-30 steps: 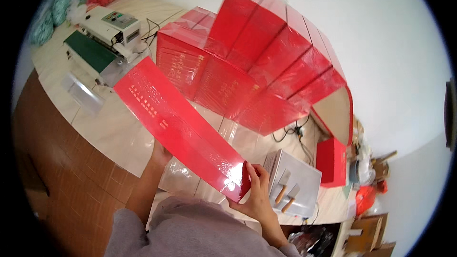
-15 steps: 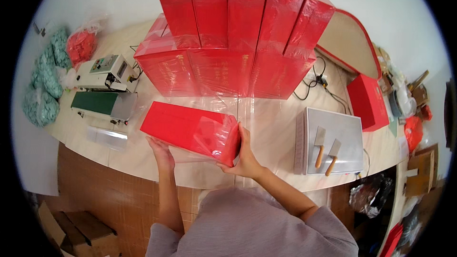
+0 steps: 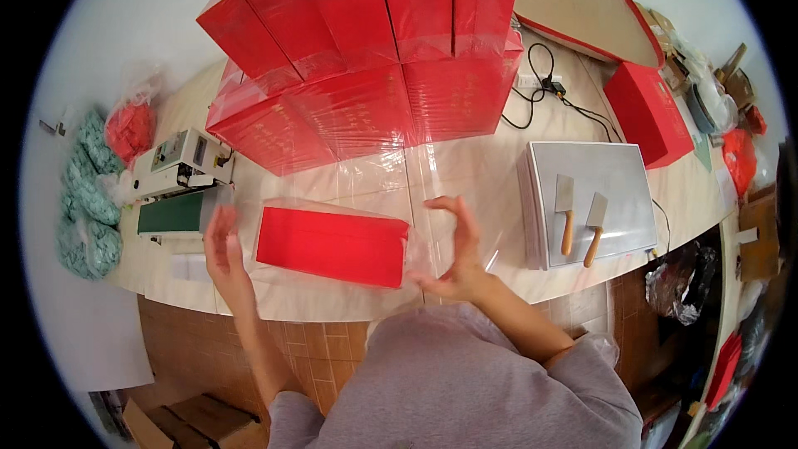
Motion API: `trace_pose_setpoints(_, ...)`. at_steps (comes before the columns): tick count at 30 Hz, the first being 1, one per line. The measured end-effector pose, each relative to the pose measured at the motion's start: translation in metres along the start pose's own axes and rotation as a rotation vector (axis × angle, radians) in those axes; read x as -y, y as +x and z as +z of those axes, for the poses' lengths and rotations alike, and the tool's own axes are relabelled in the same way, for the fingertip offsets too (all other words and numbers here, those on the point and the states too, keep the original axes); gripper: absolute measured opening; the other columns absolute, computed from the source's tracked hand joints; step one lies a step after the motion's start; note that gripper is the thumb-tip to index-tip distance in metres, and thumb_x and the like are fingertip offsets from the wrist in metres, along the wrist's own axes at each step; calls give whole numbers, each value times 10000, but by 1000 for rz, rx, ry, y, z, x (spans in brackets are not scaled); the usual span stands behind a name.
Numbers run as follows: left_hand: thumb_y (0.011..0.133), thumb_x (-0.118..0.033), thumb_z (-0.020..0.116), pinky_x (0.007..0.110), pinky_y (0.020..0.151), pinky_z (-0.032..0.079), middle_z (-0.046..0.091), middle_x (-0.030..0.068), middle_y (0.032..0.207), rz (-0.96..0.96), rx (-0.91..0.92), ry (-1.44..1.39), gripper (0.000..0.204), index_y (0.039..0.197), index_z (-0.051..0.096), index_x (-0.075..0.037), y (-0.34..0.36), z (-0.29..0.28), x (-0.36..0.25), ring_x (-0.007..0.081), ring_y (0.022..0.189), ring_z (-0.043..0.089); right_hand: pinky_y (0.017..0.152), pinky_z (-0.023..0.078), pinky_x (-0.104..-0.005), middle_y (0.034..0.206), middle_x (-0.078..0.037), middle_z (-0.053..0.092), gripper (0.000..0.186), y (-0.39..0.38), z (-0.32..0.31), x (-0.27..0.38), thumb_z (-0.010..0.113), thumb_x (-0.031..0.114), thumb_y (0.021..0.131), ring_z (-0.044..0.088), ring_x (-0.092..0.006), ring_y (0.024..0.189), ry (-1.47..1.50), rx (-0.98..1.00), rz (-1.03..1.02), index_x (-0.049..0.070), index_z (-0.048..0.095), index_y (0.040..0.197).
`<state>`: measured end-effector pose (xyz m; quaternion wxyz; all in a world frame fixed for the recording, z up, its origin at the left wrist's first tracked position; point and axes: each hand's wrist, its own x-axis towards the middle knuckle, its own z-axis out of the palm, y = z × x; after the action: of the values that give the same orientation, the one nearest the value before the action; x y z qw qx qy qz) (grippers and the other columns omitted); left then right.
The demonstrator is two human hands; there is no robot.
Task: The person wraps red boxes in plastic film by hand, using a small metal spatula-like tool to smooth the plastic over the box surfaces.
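Observation:
A long red box (image 3: 332, 245) in loose clear plastic film lies on the table in front of me. To the left of its left end is my left hand (image 3: 225, 254), raised with fingers stretched out and slightly blurred; it holds nothing. Just off the box's right end, my right hand (image 3: 461, 254) is curved with thumb and fingers apart, close to the film and not gripping the box. Behind it rises a stack of red boxes (image 3: 357, 108) in two tiers, wrapped in shiny clear film.
On the left stands a sealing machine (image 3: 187, 162) with a green belt, near bags of teal filling (image 3: 87, 191) and red filling (image 3: 130, 129). A metal hot plate (image 3: 611, 170) on the right bears two wooden-handled scrapers (image 3: 565, 216). Beyond are a red box (image 3: 644, 116) and black cables (image 3: 544, 87).
Both hands have let go of the wrapped red box and moved apart; it now rests flat on the table. The view has turned, so the stack appears further left.

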<state>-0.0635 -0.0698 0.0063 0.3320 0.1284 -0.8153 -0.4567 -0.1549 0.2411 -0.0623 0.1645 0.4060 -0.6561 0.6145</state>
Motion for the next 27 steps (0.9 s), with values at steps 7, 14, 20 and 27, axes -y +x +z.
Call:
trace_pose_setpoints(7, 889, -262, 674, 359, 732, 499, 683, 123, 1026, -193, 312, 817, 314, 1110, 642, -40, 17, -31, 4, 251, 853, 656, 951, 449, -394, 1149, -183, 561, 693, -49, -63, -10, 710, -8, 764, 568, -301, 1065, -337, -269, 277, -12, 390, 1378)
trace_pose_setpoints(14, 906, -188, 644, 380, 655, 485, 671, 104, 852, 10, 164, 925, 168, 946, 656, -25, 33, -23, -23, 251, 715, 633, 872, 461, -412, 1075, -168, 570, 323, -123, -168, -41, 626, 55, 845, 549, -325, 1005, -1072, -397, 569, 8, 572, 1160)
trace_pose_setpoints(20, 793, -142, 724, 437, 989, 406, 620, 79, 1127, 682, 500, 730, 285, 1065, 670, -75, 19, 72, -90, 282, 1065, 582, 805, 489, -462, 1034, -198, 571, 320, -181, -227, -52, 668, 172, 837, 571, -356, 971, -1576, -331, 973, 20, 572, 1102)
trace_pose_setpoints(27, 761, -97, 735, 440, 955, 434, 662, 53, 1011, 904, 736, 655, 124, 877, 696, -80, 25, 117, -110, 284, 1019, 613, 758, 521, -455, 960, -162, 625, 271, -201, -227, -76, 668, 235, 849, 617, -362, 910, -1510, -301, 1201, 31, 534, 967)
